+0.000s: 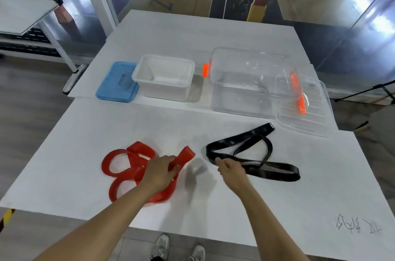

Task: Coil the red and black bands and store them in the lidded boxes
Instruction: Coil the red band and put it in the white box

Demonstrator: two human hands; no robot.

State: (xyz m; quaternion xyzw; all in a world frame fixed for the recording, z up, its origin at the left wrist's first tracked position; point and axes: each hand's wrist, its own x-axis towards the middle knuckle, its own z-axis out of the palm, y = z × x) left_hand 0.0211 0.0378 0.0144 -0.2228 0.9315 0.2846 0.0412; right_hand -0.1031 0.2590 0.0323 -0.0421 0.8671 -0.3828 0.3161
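Note:
A red band [121, 166] lies in loose loops on the white table [64, 153], left of centre. My left hand [160, 172] grips its right end, which sticks up between my fingers. A black band [248, 143] sprawls in loops to the right. My right hand [229, 167] pinches its near left part. Behind them stand an open white box [164, 77] with its blue lid [118, 82] lying to its left, and a clear box [252, 81] with orange clips, its clear lid [305, 106] leaning at its right.
A second white table [192, 32] carries the boxes, butted against the near one. Pen scribbles [357, 225] mark the near right corner. Another table [23, 14] stands at far left. My shoes [177, 249] show below the front edge.

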